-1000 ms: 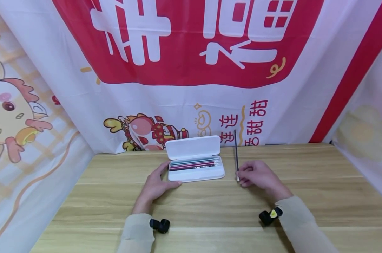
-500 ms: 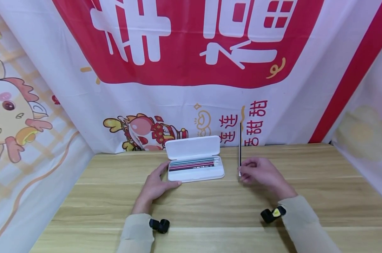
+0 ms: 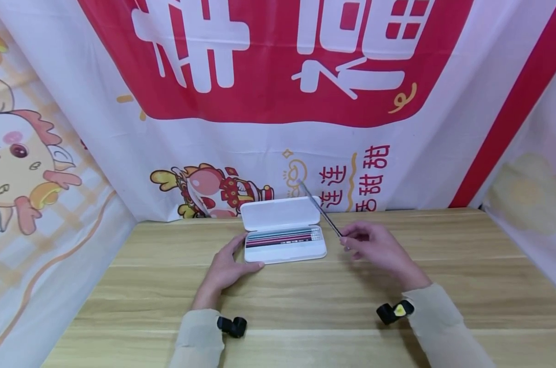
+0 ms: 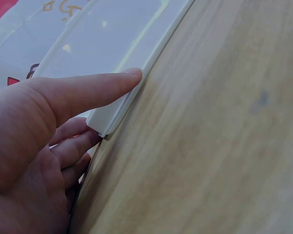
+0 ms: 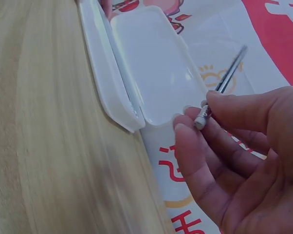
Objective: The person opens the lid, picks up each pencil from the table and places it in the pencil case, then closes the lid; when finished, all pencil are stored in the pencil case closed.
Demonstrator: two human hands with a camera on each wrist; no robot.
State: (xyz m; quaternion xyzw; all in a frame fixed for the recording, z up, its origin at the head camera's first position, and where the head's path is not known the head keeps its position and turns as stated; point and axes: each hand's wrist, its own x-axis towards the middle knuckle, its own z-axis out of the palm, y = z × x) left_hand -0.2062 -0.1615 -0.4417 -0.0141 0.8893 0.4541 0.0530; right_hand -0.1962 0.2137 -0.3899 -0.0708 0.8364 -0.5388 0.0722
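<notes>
I see a wooden table [image 3: 305,306] with an open white pencil case [image 3: 284,249] near its far edge, its lid [image 3: 280,213] tipped up toward a red and white banner [image 3: 278,76]. A row of pencils [image 3: 282,238] lies inside the case.

My left hand [image 3: 226,269] rests at the case's near left corner, fingers nearly straight. In the left wrist view the thumb [image 4: 88,90] lies along the case's front edge and the other fingers touch its end, so the hand steadies the case without closing around it.

My right hand [image 3: 376,248] is just right of the case and pinches the eraser end of one dark pencil [image 3: 319,208] between thumb and curled fingers; the right wrist view shows the metal ferrule [image 5: 203,116] in that pinch.

Compared with a second ago, the pencil no longer stands nearly upright beside the case. It now leans left, its tip over the lid's right end, and the right hand has shifted slightly farther from me. The left hand and case have not moved.
</notes>
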